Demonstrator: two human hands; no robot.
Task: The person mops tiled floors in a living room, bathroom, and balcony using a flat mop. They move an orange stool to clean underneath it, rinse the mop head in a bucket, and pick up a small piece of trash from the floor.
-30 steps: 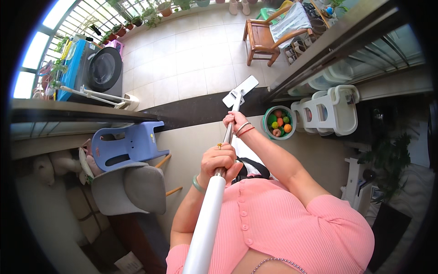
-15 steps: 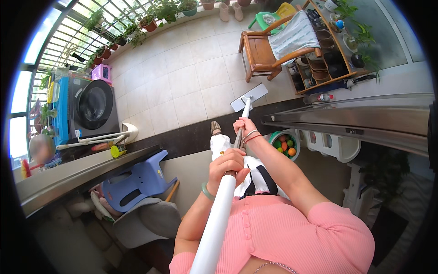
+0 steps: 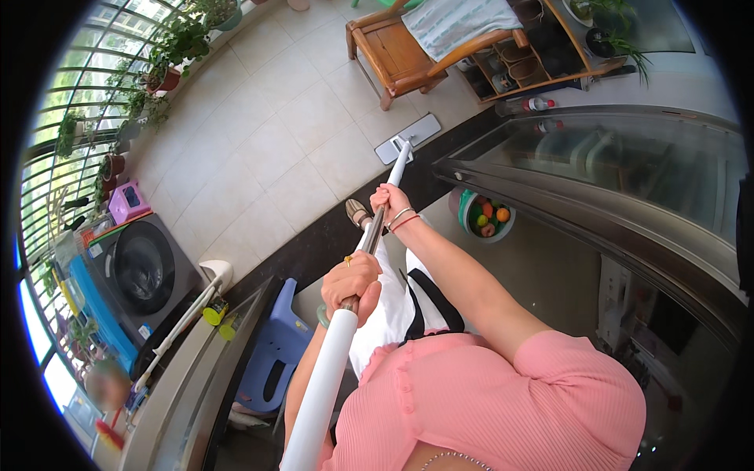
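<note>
I hold a flat mop with a white and metal handle [image 3: 312, 388] in both hands. My left hand [image 3: 351, 284], with a ring and a green bangle, is wrapped round the pole where the white upper part meets the metal. Farther down, my right hand [image 3: 386, 202] grips the metal part, a silver bracelet and a red cord on its wrist. The mop's flat rectangular head [image 3: 424, 129] lies on the pale tiles beside the dark threshold strip. My shoe [image 3: 357, 210] rests on that strip.
A wooden armchair [image 3: 393, 59] with a draped cloth stands beyond the mop head, next to a shoe rack [image 3: 510, 71]. Glass sliding doors [image 3: 597, 149] flank me. At left are a washing machine [image 3: 141, 263] and blue plastic chair [image 3: 271, 353]; a bucket of colourful balls [image 3: 488, 216] sits right.
My view has turned and shifted forward, so the chair and washing machine sit differently in it. Both hands keep their grip on the mop, whose head remains near the threshold.
</note>
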